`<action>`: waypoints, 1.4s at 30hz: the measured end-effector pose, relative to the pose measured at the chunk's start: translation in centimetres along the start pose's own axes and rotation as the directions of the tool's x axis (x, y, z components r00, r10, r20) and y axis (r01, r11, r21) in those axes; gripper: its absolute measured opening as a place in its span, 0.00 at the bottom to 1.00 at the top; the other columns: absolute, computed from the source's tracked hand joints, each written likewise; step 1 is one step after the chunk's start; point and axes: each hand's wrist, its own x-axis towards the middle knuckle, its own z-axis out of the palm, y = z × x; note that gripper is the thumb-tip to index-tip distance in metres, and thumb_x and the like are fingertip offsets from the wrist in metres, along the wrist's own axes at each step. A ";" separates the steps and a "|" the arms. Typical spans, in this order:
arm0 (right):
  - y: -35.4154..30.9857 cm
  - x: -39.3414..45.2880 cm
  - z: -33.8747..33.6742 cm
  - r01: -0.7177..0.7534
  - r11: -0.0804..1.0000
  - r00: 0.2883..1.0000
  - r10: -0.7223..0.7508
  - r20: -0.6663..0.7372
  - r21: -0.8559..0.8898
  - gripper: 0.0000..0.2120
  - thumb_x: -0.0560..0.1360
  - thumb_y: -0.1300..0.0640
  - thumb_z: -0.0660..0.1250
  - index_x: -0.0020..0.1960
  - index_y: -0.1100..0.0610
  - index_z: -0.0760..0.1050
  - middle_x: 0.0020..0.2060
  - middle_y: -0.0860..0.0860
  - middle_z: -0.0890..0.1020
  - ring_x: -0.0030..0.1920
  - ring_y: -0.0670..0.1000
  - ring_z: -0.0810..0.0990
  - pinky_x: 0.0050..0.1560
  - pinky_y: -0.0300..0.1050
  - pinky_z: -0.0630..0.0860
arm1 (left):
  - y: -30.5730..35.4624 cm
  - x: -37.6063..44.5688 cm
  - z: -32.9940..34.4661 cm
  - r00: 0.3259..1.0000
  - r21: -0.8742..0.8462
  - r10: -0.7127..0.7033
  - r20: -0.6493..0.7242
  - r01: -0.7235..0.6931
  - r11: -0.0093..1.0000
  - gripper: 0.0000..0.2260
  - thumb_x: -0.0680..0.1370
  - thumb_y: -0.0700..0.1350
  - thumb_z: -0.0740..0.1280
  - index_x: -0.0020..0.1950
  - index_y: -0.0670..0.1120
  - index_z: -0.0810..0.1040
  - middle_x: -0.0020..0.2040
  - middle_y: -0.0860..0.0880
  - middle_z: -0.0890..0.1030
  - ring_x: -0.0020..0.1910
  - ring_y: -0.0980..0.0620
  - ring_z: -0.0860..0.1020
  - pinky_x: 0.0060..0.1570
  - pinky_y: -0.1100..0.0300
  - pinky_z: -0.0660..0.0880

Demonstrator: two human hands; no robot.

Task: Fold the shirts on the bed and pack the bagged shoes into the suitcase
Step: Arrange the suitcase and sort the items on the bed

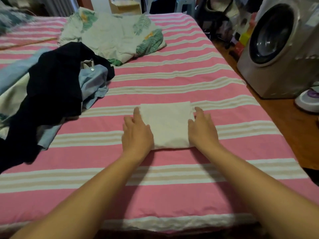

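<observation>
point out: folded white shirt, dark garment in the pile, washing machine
folded white shirt [168, 125], head view, middle of its top face
dark garment [57, 87], head view, its bunched middle
washing machine [271, 33], head view, round door

Bare striped bedspread open on near side of folded white shirt and beyond it toward far edge. Left hand and right hand flank shirt, closing its two sides. Heap of dark and blue clothes blocks left. Leaf-print quilt blocks far centre. Washing machine bounds floor strip right of bed.
</observation>
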 end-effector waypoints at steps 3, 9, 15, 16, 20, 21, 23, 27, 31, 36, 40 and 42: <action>-1.5 0.7 0.5 0.328 0.930 0.922 -0.354 -0.157 -0.168 0.25 0.78 0.58 0.59 0.75 0.55 0.67 0.67 0.57 0.72 0.65 0.61 0.69 0.61 0.57 0.69 | 1.9 0.5 1.0 0.932 0.113 0.336 -0.136 -0.322 0.940 0.23 0.84 0.47 0.59 0.80 0.51 0.62 0.77 0.43 0.65 0.74 0.40 0.63 0.72 0.42 0.63; -1.0 4.8 4.1 0.337 0.902 0.907 -0.234 0.350 -0.271 0.28 0.84 0.43 0.44 0.82 0.51 0.50 0.82 0.51 0.50 0.81 0.57 0.44 0.79 0.60 0.46 | 1.3 4.4 5.3 0.891 0.223 0.265 0.368 -0.362 0.905 0.25 0.85 0.57 0.44 0.83 0.59 0.46 0.84 0.49 0.43 0.81 0.41 0.37 0.78 0.39 0.40; -1.0 4.5 4.1 0.156 0.975 0.955 -0.107 0.278 -0.160 0.29 0.85 0.43 0.46 0.82 0.54 0.48 0.81 0.58 0.46 0.81 0.59 0.45 0.80 0.55 0.47 | 0.1 6.1 5.1 0.908 0.088 0.257 0.331 -0.301 0.950 0.25 0.86 0.57 0.47 0.83 0.57 0.50 0.84 0.46 0.43 0.82 0.43 0.40 0.79 0.42 0.42; -1.2 3.8 3.8 0.086 0.991 0.964 -0.058 0.259 -0.099 0.30 0.85 0.44 0.49 0.82 0.54 0.47 0.81 0.58 0.46 0.81 0.59 0.47 0.79 0.55 0.49 | 0.1 5.2 4.6 0.944 0.009 0.180 0.275 -0.189 0.982 0.25 0.86 0.56 0.49 0.83 0.56 0.50 0.83 0.44 0.43 0.82 0.42 0.41 0.80 0.43 0.44; -2.3 2.6 1.9 -0.301 0.931 0.940 0.253 0.229 0.205 0.35 0.80 0.47 0.64 0.80 0.58 0.54 0.74 0.58 0.64 0.73 0.61 0.66 0.70 0.55 0.68 | 0.6 3.3 1.4 0.925 -0.334 -0.211 0.315 0.316 0.888 0.25 0.85 0.50 0.57 0.82 0.49 0.56 0.78 0.41 0.62 0.74 0.41 0.66 0.70 0.48 0.65; -2.6 3.0 1.4 -0.406 0.870 0.903 0.336 0.267 0.278 0.35 0.78 0.47 0.67 0.77 0.61 0.58 0.71 0.59 0.69 0.68 0.61 0.72 0.65 0.53 0.73 | 0.9 3.9 0.8 0.873 -0.420 -0.284 0.397 0.448 0.789 0.21 0.85 0.48 0.59 0.77 0.45 0.65 0.73 0.42 0.72 0.66 0.42 0.76 0.62 0.51 0.74; -2.7 3.2 0.1 -0.577 0.676 0.811 0.407 0.421 0.458 0.32 0.76 0.49 0.71 0.72 0.65 0.67 0.62 0.60 0.79 0.59 0.60 0.80 0.55 0.50 0.77 | 0.9 4.8 -0.8 0.739 -0.487 -0.310 0.598 0.642 0.592 0.11 0.84 0.46 0.63 0.62 0.41 0.77 0.51 0.42 0.86 0.41 0.46 0.85 0.37 0.57 0.81; -0.8 -2.3 -4.8 -0.715 0.281 0.698 0.267 0.664 0.640 0.15 0.75 0.58 0.74 0.58 0.65 0.80 0.50 0.60 0.86 0.47 0.59 0.86 0.52 0.57 0.82 | 1.5 0.6 -4.2 0.580 -0.442 -0.167 0.798 0.750 0.491 0.13 0.83 0.49 0.66 0.58 0.40 0.80 0.48 0.42 0.87 0.40 0.46 0.86 0.43 0.52 0.81; 6.0 -8.8 -9.6 -0.657 0.264 0.752 0.296 0.588 0.706 0.17 0.75 0.57 0.74 0.60 0.65 0.79 0.50 0.61 0.86 0.51 0.60 0.86 0.58 0.62 0.80 | 6.0 -8.3 -3.7 0.671 -0.570 0.021 0.741 0.612 0.549 0.10 0.85 0.44 0.62 0.60 0.41 0.79 0.54 0.42 0.86 0.46 0.45 0.86 0.41 0.52 0.84; 12.6 -10.3 -14.2 -0.483 0.458 0.868 0.361 0.341 0.746 0.22 0.72 0.51 0.74 0.63 0.59 0.76 0.51 0.57 0.86 0.50 0.61 0.86 0.54 0.65 0.81 | 12.8 -11.4 -1.0 0.797 -0.617 0.137 0.588 0.332 0.714 0.06 0.85 0.43 0.63 0.56 0.44 0.78 0.47 0.45 0.86 0.43 0.46 0.85 0.42 0.53 0.81; 15.2 -12.1 -18.0 -0.402 0.646 0.909 0.368 0.197 0.649 0.18 0.79 0.65 0.63 0.68 0.56 0.73 0.51 0.56 0.79 0.39 0.52 0.78 0.40 0.44 0.76 | 14.1 -9.3 0.6 0.826 -0.129 -0.055 0.561 0.153 0.980 0.14 0.82 0.40 0.65 0.66 0.36 0.75 0.51 0.40 0.82 0.47 0.44 0.82 0.37 0.59 0.75; 17.5 -13.8 -19.5 -0.399 0.708 0.908 0.393 0.145 0.582 0.17 0.80 0.65 0.63 0.69 0.57 0.74 0.55 0.55 0.80 0.42 0.51 0.78 0.42 0.43 0.75 | 14.3 -9.1 0.8 0.879 0.236 -0.120 0.461 0.009 0.972 0.27 0.80 0.42 0.66 0.77 0.39 0.62 0.70 0.36 0.71 0.67 0.37 0.73 0.55 0.50 0.78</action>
